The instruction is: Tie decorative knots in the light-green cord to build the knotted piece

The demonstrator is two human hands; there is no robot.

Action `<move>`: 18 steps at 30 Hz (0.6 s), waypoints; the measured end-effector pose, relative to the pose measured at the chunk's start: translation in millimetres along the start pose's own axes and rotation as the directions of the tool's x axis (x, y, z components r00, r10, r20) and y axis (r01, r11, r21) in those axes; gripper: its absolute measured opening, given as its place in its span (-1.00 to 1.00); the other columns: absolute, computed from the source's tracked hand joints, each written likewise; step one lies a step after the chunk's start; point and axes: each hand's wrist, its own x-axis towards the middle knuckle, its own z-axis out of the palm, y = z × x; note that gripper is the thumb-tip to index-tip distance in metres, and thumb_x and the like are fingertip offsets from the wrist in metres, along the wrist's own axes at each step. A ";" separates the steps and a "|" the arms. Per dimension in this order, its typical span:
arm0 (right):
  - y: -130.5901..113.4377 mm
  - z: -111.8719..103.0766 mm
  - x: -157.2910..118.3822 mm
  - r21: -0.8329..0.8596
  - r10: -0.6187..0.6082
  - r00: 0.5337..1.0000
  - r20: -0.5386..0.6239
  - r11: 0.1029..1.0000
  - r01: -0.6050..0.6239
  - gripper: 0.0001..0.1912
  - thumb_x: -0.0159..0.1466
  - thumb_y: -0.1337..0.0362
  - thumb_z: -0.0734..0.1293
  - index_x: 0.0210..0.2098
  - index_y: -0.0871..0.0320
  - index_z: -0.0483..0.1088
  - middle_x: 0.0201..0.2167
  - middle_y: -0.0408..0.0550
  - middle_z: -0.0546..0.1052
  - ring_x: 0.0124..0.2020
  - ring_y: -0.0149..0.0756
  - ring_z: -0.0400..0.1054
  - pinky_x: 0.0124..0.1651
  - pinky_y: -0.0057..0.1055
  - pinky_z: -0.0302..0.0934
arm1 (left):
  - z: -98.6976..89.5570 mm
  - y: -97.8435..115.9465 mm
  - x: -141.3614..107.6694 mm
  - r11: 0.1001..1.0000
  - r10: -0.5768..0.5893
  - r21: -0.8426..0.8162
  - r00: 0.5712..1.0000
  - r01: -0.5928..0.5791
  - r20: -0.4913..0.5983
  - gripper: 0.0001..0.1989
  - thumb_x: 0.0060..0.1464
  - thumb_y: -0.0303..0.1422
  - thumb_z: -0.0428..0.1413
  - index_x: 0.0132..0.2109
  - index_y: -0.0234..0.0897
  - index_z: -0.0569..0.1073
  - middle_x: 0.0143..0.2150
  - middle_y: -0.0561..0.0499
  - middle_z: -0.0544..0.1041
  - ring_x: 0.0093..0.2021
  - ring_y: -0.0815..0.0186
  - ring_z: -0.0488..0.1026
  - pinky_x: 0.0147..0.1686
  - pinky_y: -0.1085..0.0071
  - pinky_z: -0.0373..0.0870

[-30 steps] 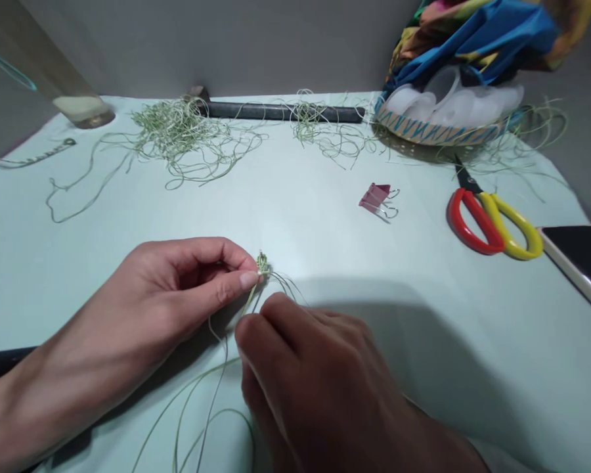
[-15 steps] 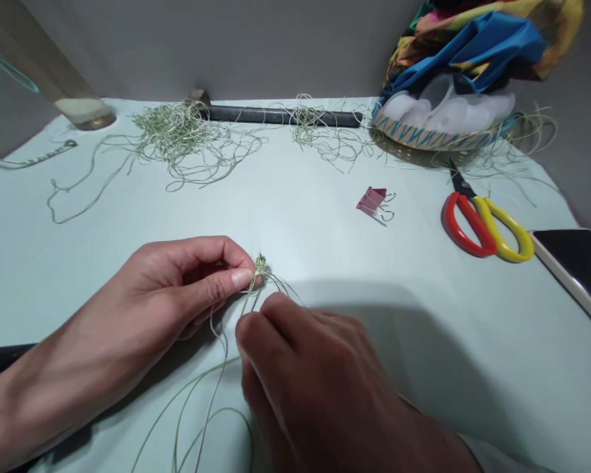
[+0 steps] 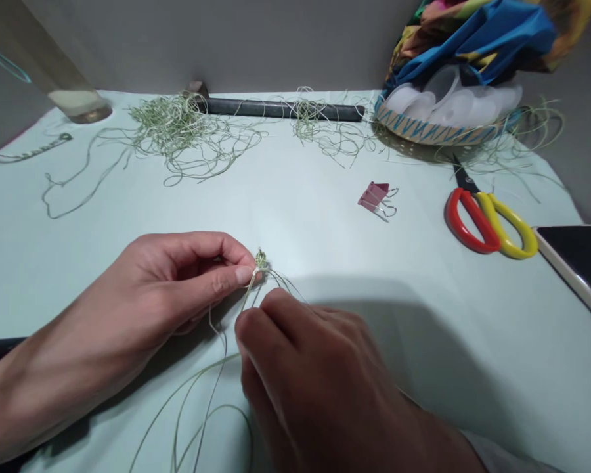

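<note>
The left hand [image 3: 177,282] pinches a small knotted cord [image 3: 261,260] between its fingers, long loose strands [image 3: 192,407] left unknotted, while the right hand [image 3: 310,381] curls, any grip hidden.

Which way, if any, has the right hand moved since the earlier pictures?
No, no clear shift: judged against the pink binder clip, the right hand sits in about the same spot.

Red-and-yellow scissors [image 3: 479,220] lie just beside a phone [image 3: 578,263] — a pink binder clip [image 3: 373,195] nearby.

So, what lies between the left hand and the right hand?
Between the left hand and right hand, the head view shows green cord strands.
</note>
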 end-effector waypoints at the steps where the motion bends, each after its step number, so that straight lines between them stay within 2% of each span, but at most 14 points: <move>1: 0.1 0.0 0.1 0.003 0.001 1.000 0.000 1.000 -0.001 -0.80 0.33 0.47 0.27 -0.30 0.14 0.52 -0.48 -0.20 0.47 -0.57 -0.29 0.30 -0.59 -0.22 0.07 | -0.2 -0.5 -0.4 1.000 0.001 0.004 1.000 -0.001 0.001 -0.85 0.10 -0.18 0.39 -0.34 -0.13 0.68 -0.50 0.12 0.53 -0.57 0.50 0.27 -0.63 0.69 0.20; 7: 0.6 1.4 -0.6 0.017 0.003 1.000 0.005 1.000 -0.003 -0.83 0.33 0.45 0.29 -0.27 0.14 0.51 -0.46 -0.19 0.47 -0.57 -0.27 0.31 -0.60 -0.21 0.07 | -4.6 -6.0 0.3 0.998 -0.004 0.066 0.999 0.006 -0.037 -0.80 0.07 -0.10 0.39 -0.29 -0.11 0.70 -0.44 0.05 0.60 -0.48 0.40 0.40 -0.58 0.63 0.33; 13: 0.5 1.7 0.0 0.023 0.004 1.000 0.001 1.000 -0.004 -0.82 0.36 0.44 0.27 -0.27 0.13 0.49 -0.47 -0.20 0.45 -0.57 -0.28 0.29 -0.61 -0.21 0.09 | -2.9 -2.6 1.4 1.000 0.005 0.023 1.000 -0.005 -0.005 -0.81 0.05 -0.14 0.41 -0.33 -0.13 0.69 -0.50 0.10 0.52 -0.53 0.47 0.30 -0.61 0.67 0.25; 18: -0.1 1.8 1.0 0.010 0.008 1.000 -0.008 1.000 -0.008 -0.81 0.35 0.46 0.27 -0.29 0.13 0.49 -0.48 -0.21 0.44 -0.57 -0.29 0.28 -0.62 -0.19 0.11 | 0.2 0.7 0.7 0.998 -0.060 0.007 0.998 0.060 -0.019 -0.82 0.08 -0.15 0.39 -0.34 -0.14 0.69 -0.52 0.15 0.45 -0.55 0.54 0.20 -0.62 0.74 0.17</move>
